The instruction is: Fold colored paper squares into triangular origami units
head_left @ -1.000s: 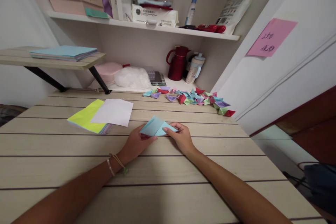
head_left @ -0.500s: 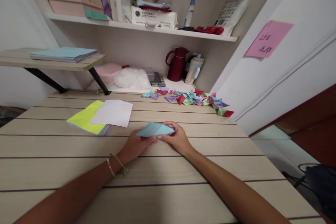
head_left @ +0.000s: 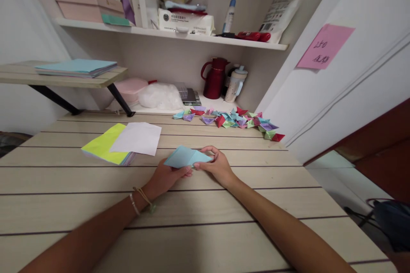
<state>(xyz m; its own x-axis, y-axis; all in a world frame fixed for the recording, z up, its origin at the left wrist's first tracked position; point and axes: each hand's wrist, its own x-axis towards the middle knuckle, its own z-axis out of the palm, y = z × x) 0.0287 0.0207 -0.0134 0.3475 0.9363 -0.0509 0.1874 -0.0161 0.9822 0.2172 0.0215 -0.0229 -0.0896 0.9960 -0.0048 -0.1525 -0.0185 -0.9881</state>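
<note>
A light blue sheet of folded origami paper [head_left: 183, 156] is held between both hands, just above the slatted table. My left hand [head_left: 167, 178] grips its lower left part, with the thumb on the near face; a bracelet and a cord circle that wrist. At the right end, my right hand [head_left: 219, 168] pinches the paper between thumb and fingers. Some fingertips are hidden behind the paper. Farther back on the table lie several small folded paper boats [head_left: 235, 118] in red, green, purple and blue.
A yellow-topped stack of paper [head_left: 104, 143] lies to the left, with a white sheet [head_left: 137, 138] partly over it. Blue-topped paper [head_left: 77, 67] rests on a raised stand [head_left: 110, 77]. Behind are a cotton-like white bag [head_left: 161, 97], a red jug [head_left: 215, 79] and a pale bottle [head_left: 236, 85].
The blue paper has opened out and tilted, showing more of its left face. Both hands keep hold of it and have shifted only slightly. The camera view has moved a little.
</note>
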